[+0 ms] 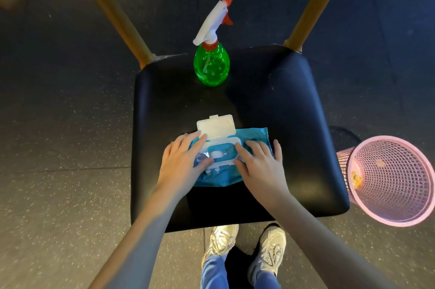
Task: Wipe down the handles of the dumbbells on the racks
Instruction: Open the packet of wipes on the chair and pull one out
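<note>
Head view, looking down on a chair with a black padded seat [282, 112] and tan wooden back posts [113, 13], standing on dark speckled rubber flooring [58, 123]. A flat blue plastic pack of wet wipes [219, 179] lies near the front edge of the seat, its white hinged lid [216, 127] flipped back away from the viewer; a white wipe [217, 154] shows in the opening. The left hand [182, 162] rests on the left part of the pack, fingers straight and laid flat, thumb at the near-left rim of the opening. The right hand [259, 164] rests on the right part, fingers straight and slightly spread, grasping nothing. A green translucent spray bottle with a white-and-red trigger head [211, 65] stands upright at the back of the seat, well apart from the pack. A pink mesh wastebasket [400, 178] stands on the floor just right of the chair. Two pale sneakers [221, 241] stand at the seat's front edge.
</note>
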A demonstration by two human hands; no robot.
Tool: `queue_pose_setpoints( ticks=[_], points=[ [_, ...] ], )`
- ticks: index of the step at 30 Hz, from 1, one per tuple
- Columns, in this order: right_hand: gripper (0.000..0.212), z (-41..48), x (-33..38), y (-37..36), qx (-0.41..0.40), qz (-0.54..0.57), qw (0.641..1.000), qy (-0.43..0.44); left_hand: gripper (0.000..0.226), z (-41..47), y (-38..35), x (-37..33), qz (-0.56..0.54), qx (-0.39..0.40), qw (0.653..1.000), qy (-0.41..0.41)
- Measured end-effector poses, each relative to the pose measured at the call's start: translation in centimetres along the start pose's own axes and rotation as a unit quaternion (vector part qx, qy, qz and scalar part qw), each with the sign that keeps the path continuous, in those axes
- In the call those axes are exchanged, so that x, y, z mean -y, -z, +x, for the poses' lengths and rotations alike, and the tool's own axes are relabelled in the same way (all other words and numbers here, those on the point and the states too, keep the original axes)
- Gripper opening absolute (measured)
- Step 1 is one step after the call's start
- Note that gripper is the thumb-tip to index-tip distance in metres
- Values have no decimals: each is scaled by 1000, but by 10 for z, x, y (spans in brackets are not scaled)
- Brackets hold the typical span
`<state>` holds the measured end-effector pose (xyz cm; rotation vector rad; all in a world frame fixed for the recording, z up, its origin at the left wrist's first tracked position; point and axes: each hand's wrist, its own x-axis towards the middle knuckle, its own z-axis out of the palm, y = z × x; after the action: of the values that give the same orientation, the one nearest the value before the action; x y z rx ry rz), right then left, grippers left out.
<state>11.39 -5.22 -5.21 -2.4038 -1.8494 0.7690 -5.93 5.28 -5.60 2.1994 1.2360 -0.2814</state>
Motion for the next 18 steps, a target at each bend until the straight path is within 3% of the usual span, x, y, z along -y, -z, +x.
queue_pose_setpoints(
  ticks=[7, 13, 18],
  points=[
    [18, 22, 11, 0, -105, -15, 993, 52, 67, -1, 0, 1, 8, 22, 1000, 1],
    [8, 37, 32, -1, -63, -55, 992, 93, 65, -2, -8, -2, 33, -4, 999, 12],
    [14, 46, 36, -2, -57, -95, 987, 114, 64, -2, -10, -2, 42, -28, 999, 8]
  ],
)
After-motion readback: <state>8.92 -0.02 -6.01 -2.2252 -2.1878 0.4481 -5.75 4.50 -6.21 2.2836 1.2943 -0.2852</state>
